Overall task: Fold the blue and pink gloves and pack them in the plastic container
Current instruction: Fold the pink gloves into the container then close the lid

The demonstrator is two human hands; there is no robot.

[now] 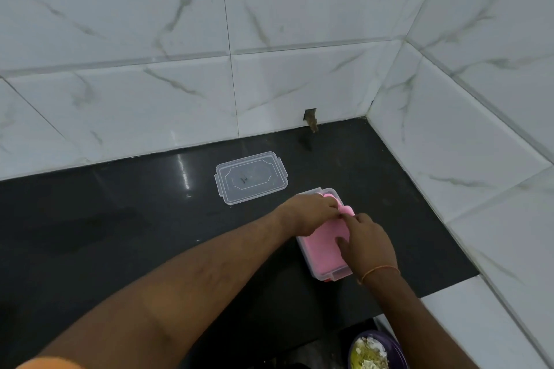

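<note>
Tucking pink glove (319, 244) into plastic container (335, 274) on counter: left hand (310, 213) pinched its fingertip end, right hand (367, 244) pressed flat with straight fingers. Best pushing overhanging tips below rim.

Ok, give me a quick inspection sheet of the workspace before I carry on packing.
Surface: dark glossy counter.
Job's things: pink glove lies in the plastic container, fingertips over the far rim; lid lies apart behind; blue glove not visible.
Clutter: bowl of food at near edge.
Grippers: left hand pinches the glove's fingers; right hand presses on the glove.
Cables: nothing seen.
Surroundings: marble-look wall tiles, small hole at wall base.
</note>
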